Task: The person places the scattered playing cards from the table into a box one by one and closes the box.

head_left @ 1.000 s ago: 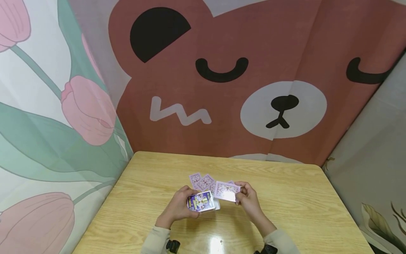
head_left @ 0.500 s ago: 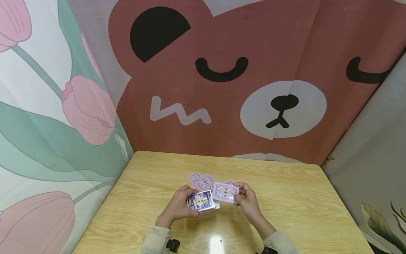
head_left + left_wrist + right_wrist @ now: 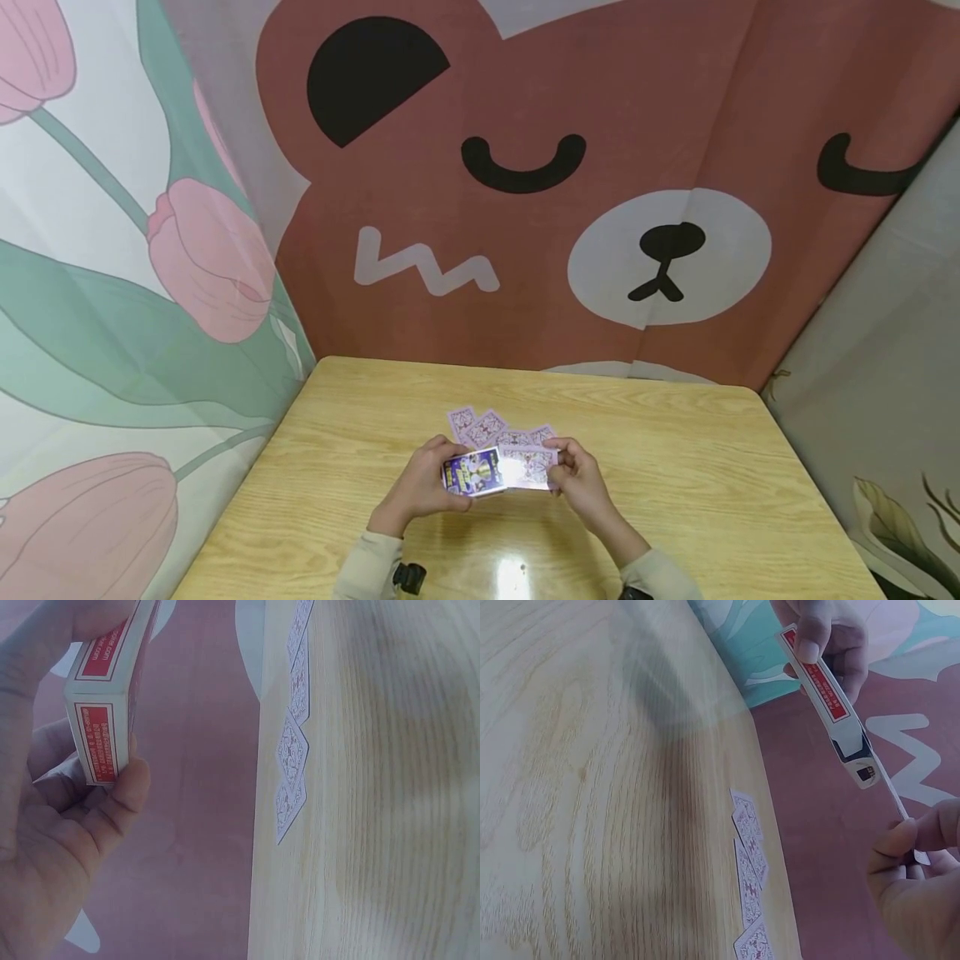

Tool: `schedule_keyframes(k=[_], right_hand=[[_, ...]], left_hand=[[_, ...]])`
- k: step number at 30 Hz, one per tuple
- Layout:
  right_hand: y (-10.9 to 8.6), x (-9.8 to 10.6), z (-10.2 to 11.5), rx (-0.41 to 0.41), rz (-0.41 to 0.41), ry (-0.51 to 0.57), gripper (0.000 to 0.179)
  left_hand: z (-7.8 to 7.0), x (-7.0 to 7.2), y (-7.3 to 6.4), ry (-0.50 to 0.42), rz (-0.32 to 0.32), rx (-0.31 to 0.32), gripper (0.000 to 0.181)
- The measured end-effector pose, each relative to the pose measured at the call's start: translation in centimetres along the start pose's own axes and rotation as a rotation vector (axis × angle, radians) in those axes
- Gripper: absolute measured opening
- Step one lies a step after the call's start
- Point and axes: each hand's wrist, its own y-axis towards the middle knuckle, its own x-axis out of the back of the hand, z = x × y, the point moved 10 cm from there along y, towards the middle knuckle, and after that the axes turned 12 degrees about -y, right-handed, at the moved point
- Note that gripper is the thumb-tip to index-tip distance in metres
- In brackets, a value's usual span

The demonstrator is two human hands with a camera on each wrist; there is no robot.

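Observation:
My left hand [image 3: 420, 485] grips a playing-card box [image 3: 474, 472] with a purple picture on its top face, raised over the table. In the left wrist view, the red-and-white end and side of the box [image 3: 97, 742] show between thumb and fingers. At the box's right end, my right hand [image 3: 587, 483] pinches a pink-backed playing card [image 3: 528, 467] by its right edge. Seen edge-on in the right wrist view, the card [image 3: 891, 789] meets the open end of the box, where a flap [image 3: 864, 772] sticks out. How far the card reaches inside is hidden.
Several pink-backed cards [image 3: 483, 428] lie overlapping in a row on the wooden table [image 3: 360, 400], just beyond both hands. A bear-print cloth [image 3: 525, 275] hangs behind the table's back edge. Tulip-print cloth [image 3: 213, 258] hangs at the left.
My right hand has brought the card down and left, from above and beside the box to its open end. The left hand and box have stayed nearly still.

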Motion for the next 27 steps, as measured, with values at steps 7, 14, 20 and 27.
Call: schedule_keyframes(k=[7, 14, 20, 27], right_hand=[[0.2, 0.0, -0.1, 0.016, 0.037, -0.036, 0.04], [0.5, -1.2, 0.3, -0.003, 0.112, -0.069, 0.037], [0.4, -2.2, 0.4, -0.004, 0.156, -0.06, 0.038], [0.4, -2.3, 0.4, 0.02, 0.151, -0.081, 0.038]], left_hand=[[-0.3, -0.2, 0.0, 0.004, 0.002, -0.023, 0.067], [-0.7, -0.6, 0.1, -0.006, 0.016, -0.055, 0.065], [-0.8, -1.0, 0.3, -0.018, 0.021, -0.064, 0.064], [-0.9, -1.0, 0.2, -0.028, 0.016, -0.074, 0.064]])
